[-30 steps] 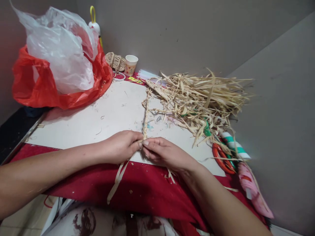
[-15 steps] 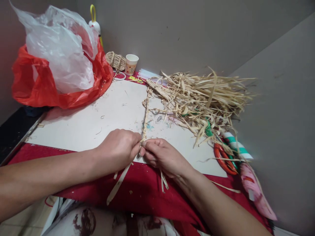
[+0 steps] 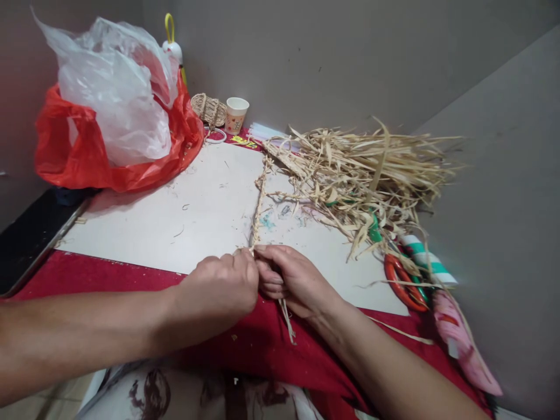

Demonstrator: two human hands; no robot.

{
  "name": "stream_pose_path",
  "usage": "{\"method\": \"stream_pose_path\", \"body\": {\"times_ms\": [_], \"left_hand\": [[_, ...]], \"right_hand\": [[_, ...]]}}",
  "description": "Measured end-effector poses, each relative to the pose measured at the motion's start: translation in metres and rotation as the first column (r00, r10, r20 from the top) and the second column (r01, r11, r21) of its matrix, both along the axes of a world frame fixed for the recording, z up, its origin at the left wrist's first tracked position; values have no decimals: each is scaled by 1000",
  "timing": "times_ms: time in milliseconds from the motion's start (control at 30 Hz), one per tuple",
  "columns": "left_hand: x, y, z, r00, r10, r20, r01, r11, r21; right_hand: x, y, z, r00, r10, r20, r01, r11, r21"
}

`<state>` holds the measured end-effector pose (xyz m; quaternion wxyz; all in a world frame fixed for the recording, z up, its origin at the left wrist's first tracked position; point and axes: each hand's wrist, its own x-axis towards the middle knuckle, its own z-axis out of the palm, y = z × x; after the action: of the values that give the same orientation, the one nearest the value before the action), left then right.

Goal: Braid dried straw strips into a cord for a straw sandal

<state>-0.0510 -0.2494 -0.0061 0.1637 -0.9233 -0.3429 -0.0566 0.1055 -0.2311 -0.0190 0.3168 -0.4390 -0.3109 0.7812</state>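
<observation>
A thin braid of straw-coloured strips (image 3: 259, 213) runs down the white board (image 3: 205, 198) toward me. At its near end both my hands meet. My left hand (image 3: 227, 283) is closed in a fist, knuckles up, around the strips at the braid's end. My right hand (image 3: 291, 277) pinches the end of the braid between thumb and forefinger. Loose strip ends (image 3: 287, 322) hang below its curled fingers. What lies inside my left fist is hidden.
A pile of dry straw strips (image 3: 371, 169) covers the right back. Orange-handled scissors (image 3: 400, 283) and a pink item (image 3: 464, 341) lie at the right edge. Behind stand a paper cup (image 3: 237, 116), a woven straw piece (image 3: 209, 109) and a red plastic bag (image 3: 118, 175).
My left hand has rolled over and come nearer to me, knuckles now up, and the long strip below it is hidden. My right hand stays at the braid's end. The view has shifted slightly.
</observation>
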Motion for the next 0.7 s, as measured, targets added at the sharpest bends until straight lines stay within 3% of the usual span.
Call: {"method": "stream_pose_path", "body": {"times_ms": [100,167,233,300,400,467,533,567,633,667,700], "left_hand": [[1,-12,-4,999,13,-49,-9,996,87],[2,-20,-5,998,20,-63,-16,998,56],[0,-29,-4,998,-12,-69,7,998,-68],[-3,-37,1,993,-104,-53,86,959,-271],[-14,-37,14,975,-159,152,218,800,-559],[-21,-26,24,929,10,370,249,721,-647],[-24,-6,30,888,169,429,176,735,-654],[-23,6,30,801,342,492,127,706,-697],[-18,26,26,637,550,540,184,571,-800],[-15,34,21,609,603,515,256,465,-848],[-11,40,16,625,640,447,327,305,-894]], "right_hand": [[0,-1,0,1000,27,-2,-27,999,17],[0,-2,0,999,41,5,-41,999,22],[1,-2,0,999,46,3,-46,999,27],[2,-2,1,998,57,-12,-57,998,26],[3,-1,1,996,73,-45,-72,997,11],[4,-1,1,995,77,-70,-77,997,6],[4,0,1,991,84,-104,-84,996,10],[5,0,1,988,91,-121,-91,996,13],[5,1,0,984,109,-138,-107,994,18],[5,1,0,984,117,-138,-115,993,19],[6,2,-1,983,124,-132,-123,992,20]]}}
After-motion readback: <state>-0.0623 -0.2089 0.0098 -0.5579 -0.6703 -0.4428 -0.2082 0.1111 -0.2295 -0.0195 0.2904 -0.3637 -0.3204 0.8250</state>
